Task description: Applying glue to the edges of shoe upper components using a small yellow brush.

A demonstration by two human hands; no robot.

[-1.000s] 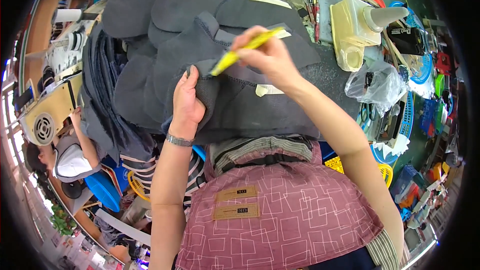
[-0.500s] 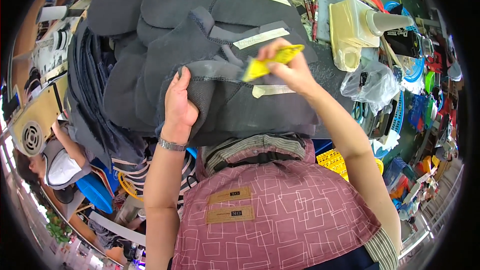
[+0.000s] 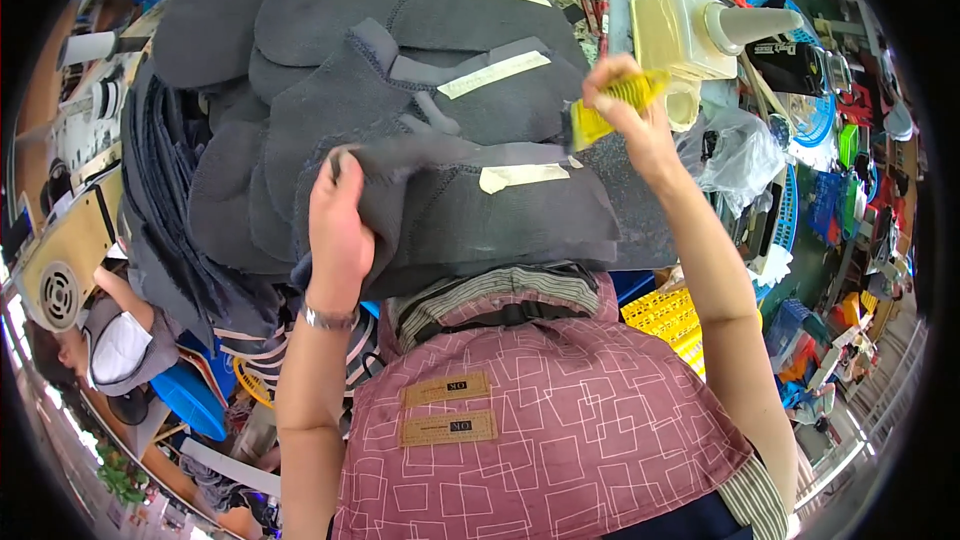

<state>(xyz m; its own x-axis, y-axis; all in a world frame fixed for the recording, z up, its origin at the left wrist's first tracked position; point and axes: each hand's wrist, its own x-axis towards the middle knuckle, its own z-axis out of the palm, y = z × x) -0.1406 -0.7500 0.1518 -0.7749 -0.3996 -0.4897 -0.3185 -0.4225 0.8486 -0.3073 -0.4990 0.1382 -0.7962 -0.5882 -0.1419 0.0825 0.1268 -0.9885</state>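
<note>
My left hand (image 3: 340,230) is closed on the edge of a dark grey fabric piece (image 3: 370,180), thumb on top, lifting its near-left part off the layers below. My right hand (image 3: 635,125) grips a flat yellow brush (image 3: 598,123), its pale tip blurred by motion. The brush is at the right end of a narrow grey strip, just above a length of cream tape (image 3: 525,176). Similar dark pieces overlap up the table, two more of them bearing cream tape (image 3: 495,74).
A cream plastic container (image 3: 660,35) with a white tube stands at the right, beside a crumpled clear bag (image 3: 745,155). Thin tools (image 3: 597,5) lie at the far edge. Folded dark fabric (image 3: 165,170) is stacked left. A yellow basket (image 3: 665,320) sits low right; another person sits at left.
The brush in my right hand has moved right, away from the middle of the fabric to the strip's end. My left hand still holds the fabric, its edge raised and blurred.
</note>
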